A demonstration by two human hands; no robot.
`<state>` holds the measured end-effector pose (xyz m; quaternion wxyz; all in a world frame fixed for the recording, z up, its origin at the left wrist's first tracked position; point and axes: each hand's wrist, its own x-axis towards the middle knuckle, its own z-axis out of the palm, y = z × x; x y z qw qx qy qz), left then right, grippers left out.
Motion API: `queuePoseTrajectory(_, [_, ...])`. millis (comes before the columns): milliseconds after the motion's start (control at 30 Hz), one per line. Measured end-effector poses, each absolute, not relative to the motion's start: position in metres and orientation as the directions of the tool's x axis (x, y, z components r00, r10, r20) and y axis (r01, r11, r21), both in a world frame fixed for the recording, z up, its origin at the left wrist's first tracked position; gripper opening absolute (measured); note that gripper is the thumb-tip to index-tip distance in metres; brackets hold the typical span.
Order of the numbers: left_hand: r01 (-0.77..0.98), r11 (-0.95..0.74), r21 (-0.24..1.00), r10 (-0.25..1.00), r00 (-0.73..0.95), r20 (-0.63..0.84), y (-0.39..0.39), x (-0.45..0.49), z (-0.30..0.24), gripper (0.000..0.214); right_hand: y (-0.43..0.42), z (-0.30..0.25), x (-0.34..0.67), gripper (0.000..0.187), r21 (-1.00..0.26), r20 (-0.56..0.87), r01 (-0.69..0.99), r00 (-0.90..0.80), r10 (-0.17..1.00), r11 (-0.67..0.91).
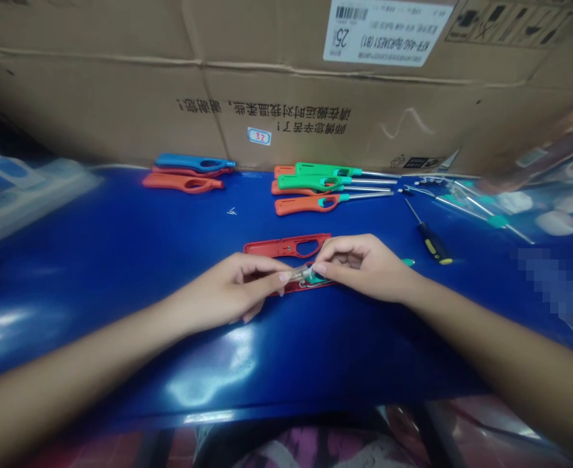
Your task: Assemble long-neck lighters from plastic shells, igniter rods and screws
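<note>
My left hand (240, 285) is closed, its thumb and fingers pinching a small clear fuel tank (298, 275) over an open red lighter half-shell (293, 286). A green trigger piece (316, 281) and a thin pale wire show in that shell. From the right, my right hand (364, 265) has thumb and forefinger pressed together at the tank's other end; what lies between these fingertips is hidden. Just behind both hands lies the other red half-shell (267, 248), inner side up.
Orange and green lighters (301, 205) with metal tubes lie at the back. Blue and orange handle shells (184, 182) sit back left, near small screws (232, 211). A screwdriver (430, 240) and metal rods (466, 207) are at right. A cardboard box (135, 104) stands behind.
</note>
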<state>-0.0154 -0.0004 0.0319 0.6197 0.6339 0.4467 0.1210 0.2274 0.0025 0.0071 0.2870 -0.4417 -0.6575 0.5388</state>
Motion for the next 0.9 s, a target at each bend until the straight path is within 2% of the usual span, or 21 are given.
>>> queuePoseTrajectory(300, [0.485,-0.146,0.862,0.787,0.585,-0.196,0.000,-0.027,0.031,0.025,0.004,0.007,0.229,0.023,-0.951,-0.063,0.301,-0.403,0.913,0.066])
queuePoseTrajectory(467, [0.618,-0.288,0.731,0.823,0.551,-0.141,-0.004,-0.031,0.024,0.011,0.002,0.007,0.228,0.023,-0.945,-0.075,0.320,-0.398,0.914,0.062])
queuePoseTrajectory(600, [0.650,-0.402,0.645,0.829,0.558,-0.045,-0.005,-0.031,0.026,0.006,0.002,0.007,0.228,0.022,-0.946,-0.085,0.321,-0.398,0.914,0.051])
queuePoseTrajectory(800, [0.633,-0.499,0.592,0.795,0.606,0.022,-0.005,-0.031,0.028,0.011,0.001,0.007,0.228,0.023,-0.941,-0.085,0.333,-0.406,0.910,0.060])
queuePoseTrajectory(900, [0.632,-0.498,0.594,0.789,0.614,0.008,-0.004,-0.031,0.027,0.014,0.000,0.007,0.227,0.020,-0.911,-0.020,0.381,-0.420,0.907,0.156])
